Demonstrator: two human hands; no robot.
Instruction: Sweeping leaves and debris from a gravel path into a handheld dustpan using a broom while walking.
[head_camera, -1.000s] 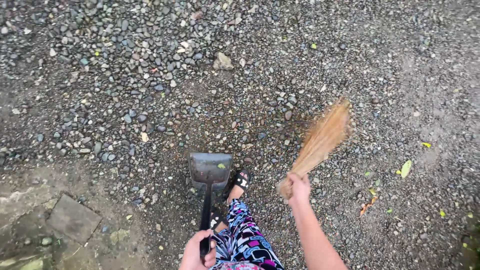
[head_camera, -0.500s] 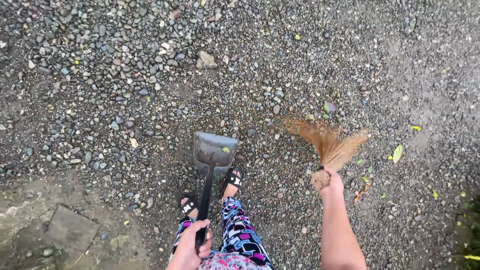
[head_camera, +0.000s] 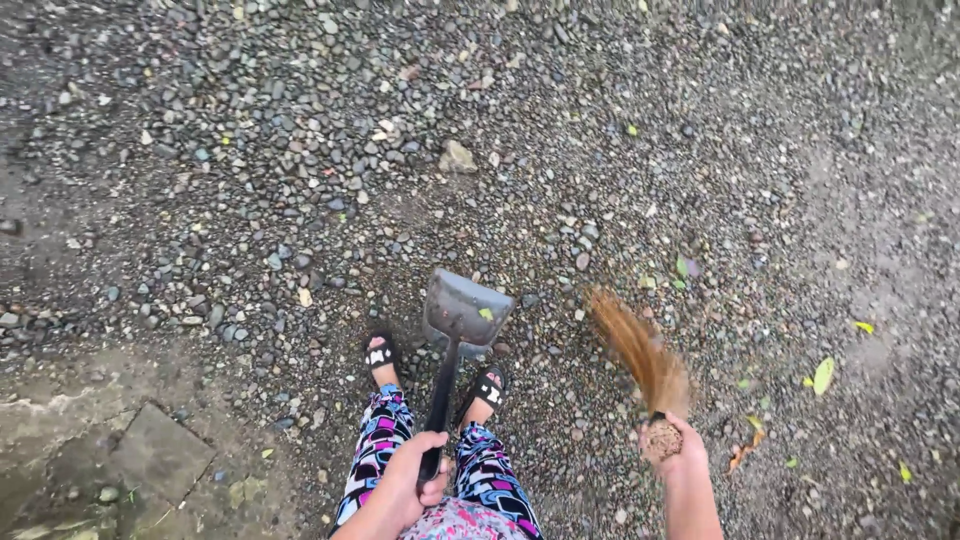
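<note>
The left hand (head_camera: 415, 478) was closed around the black handle of a dark dustpan (head_camera: 465, 312) resting on gravel (head_camera: 250, 180) ahead of the sandalled feet; the right hand (head_camera: 672, 450) clenched a bristle broom (head_camera: 640, 355).

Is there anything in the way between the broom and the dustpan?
Nothing big. Only loose gravel lies between the broom's bristles, held by the right hand, and the dustpan, held by the left hand.

Soft, even daylight with no hard shadows or glare; the tan straw hand broom (head_camera: 638, 352) is motion-blurred, grey gravel ground (head_camera: 250, 150) sharp, corners slightly darker
</note>
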